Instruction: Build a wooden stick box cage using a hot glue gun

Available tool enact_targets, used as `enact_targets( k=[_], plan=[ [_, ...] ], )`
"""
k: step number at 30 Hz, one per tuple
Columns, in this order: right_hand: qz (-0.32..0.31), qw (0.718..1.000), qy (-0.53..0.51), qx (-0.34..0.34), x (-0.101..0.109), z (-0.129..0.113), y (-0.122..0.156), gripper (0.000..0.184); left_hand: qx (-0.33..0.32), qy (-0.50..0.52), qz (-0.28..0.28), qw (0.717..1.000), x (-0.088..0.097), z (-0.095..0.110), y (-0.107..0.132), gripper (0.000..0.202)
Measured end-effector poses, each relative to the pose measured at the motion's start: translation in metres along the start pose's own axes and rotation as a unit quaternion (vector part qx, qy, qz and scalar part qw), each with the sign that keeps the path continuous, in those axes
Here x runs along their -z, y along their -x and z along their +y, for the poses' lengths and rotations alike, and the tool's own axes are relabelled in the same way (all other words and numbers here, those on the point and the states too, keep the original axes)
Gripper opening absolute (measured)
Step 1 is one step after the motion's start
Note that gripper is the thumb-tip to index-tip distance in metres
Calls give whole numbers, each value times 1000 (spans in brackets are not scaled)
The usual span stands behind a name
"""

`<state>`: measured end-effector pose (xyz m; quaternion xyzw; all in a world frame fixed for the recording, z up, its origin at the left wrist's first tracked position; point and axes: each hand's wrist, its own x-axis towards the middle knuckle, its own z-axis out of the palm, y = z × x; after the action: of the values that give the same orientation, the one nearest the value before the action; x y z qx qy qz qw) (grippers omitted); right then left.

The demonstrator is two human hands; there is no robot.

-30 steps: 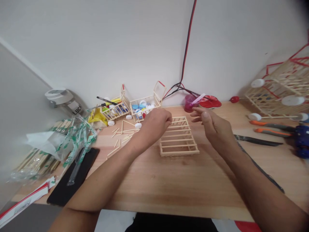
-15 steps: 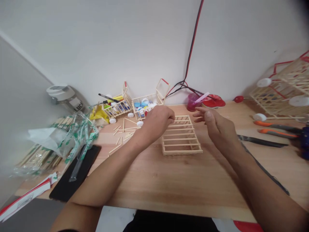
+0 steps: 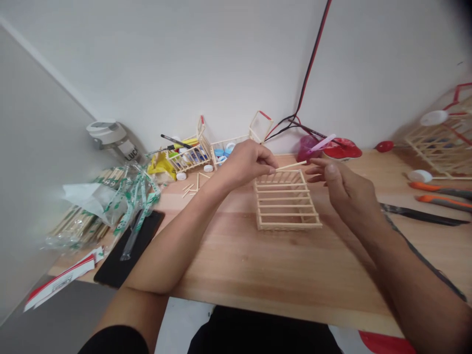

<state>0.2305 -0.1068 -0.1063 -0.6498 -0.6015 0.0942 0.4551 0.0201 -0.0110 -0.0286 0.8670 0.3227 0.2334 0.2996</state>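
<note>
Well, left hand point(image 3: 245, 164): narrow pinch, thumb and fingertips closed on a thin wooden stick point(image 3: 291, 166), which points out toward the other hand.

Right hand point(image 3: 348, 194): open and loosely curved, fingers held just beside the stick's far end; I can't tell whether they touch it.

Just changed: the stick now shows plainly in the left hand's pinch, where the earlier views showed none, and it is raised over the frame's far end, not laid on it.

Under both hands: a ladder-like stick frame point(image 3: 289, 226) lies flat on a wooden workbench point(image 3: 280, 275), its rungs running crosswise.

Beyond the left hand: a small stick crib point(image 3: 190, 160), a second crib holding bottle caps point(image 3: 220, 152), loose sticks point(image 3: 191, 186) and a yellow packet point(image 3: 157, 167).

Further left of that hand: a plastic bag of sticks point(image 3: 77, 226) beside a black pad point(image 3: 125, 250).

Beyond the right hand: a pink cup point(image 3: 306, 147) and a red lid point(image 3: 341, 151).

Right of the right hand: a black blade point(image 3: 420, 215) and orange-handled tools point(image 3: 440, 199).
</note>
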Motion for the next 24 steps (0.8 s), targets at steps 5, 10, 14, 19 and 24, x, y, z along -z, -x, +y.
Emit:
enact_targets(
  k=[5, 10, 14, 19, 24],
  plan=[
    [5, 1000, 17, 2, 1, 1, 0, 47, 17, -14, 5, 1000, -3, -3, -2, 9],
    [4, 1000, 14, 10, 1, 1, 0, 47, 2, -46, 5, 999, -5, -1, -3, 10],
    [8, 1000, 6, 10, 1, 1, 0, 47, 0, -69, 8, 998, -8, -2, -3, 11],
    [10, 1000, -15, 7, 1, 4, -1, 47, -21, -123, 10, 992, -14, -2, -3, 13],
    [20, 999, -24, 14, 1, 8, -3, 48, -41, -172, 16, 984, -20, 1, -1, 19]
  ],
)
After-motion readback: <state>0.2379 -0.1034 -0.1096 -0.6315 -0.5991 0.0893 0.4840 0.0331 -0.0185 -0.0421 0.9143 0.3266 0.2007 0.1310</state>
